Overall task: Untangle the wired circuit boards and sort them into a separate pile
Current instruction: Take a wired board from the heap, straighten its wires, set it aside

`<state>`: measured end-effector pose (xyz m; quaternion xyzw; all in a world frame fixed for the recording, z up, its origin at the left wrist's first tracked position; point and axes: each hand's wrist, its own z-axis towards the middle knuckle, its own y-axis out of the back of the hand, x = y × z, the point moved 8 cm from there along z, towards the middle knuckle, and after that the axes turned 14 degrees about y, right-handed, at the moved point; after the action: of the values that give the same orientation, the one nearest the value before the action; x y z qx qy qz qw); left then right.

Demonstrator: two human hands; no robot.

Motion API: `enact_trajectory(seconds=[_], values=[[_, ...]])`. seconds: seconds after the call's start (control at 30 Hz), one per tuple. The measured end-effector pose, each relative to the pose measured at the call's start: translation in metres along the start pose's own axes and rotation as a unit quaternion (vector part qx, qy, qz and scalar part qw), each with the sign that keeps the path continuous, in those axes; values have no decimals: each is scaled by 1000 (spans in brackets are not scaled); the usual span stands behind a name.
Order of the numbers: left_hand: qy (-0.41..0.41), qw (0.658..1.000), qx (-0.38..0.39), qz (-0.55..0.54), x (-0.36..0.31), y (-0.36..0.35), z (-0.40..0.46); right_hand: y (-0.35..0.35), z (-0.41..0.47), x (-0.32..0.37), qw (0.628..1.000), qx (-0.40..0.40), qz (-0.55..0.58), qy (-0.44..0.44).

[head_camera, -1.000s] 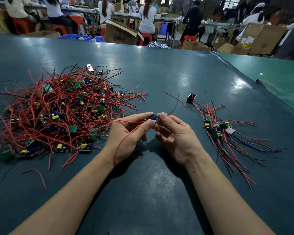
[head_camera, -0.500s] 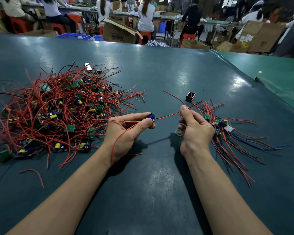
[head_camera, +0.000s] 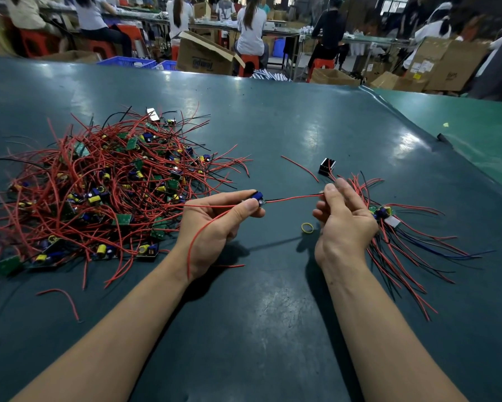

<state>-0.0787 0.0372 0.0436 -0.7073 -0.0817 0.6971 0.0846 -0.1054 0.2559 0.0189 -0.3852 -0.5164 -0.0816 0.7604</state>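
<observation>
While left hand [head_camera: 215,224] pinches board [head_camera: 257,197], right hand [head_camera: 344,219] pinches wires [head_camera: 296,197]

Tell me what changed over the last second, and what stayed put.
The right hand slid away to the right along the red and black wires, drawing them out straight from the circuit board, and now pinches them near their ends. That uncovered a yellow rubber band on the table. The left hand kept gripping the board in place. The tangled pile and the sorted pile did not move.
</observation>
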Motion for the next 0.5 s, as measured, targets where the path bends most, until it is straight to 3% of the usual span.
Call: enact_trajectory(seconds=[0.13, 0.23, 0.4, 0.5], values=[[2, 1000, -6, -20, 0, 3, 2, 1, 1, 5, 1000, 9, -17, 21], [12, 997, -25, -66, 0, 9, 5, -5, -3, 0, 999, 40, -9, -17], [48, 976, -25, -211, 1, 23, 11, -25, -18, -12, 971, 198, -58, -124], [86, 969, -20, -229, 5, 23, 12, -37, -31, -15, 936, 310, -83, -145]])
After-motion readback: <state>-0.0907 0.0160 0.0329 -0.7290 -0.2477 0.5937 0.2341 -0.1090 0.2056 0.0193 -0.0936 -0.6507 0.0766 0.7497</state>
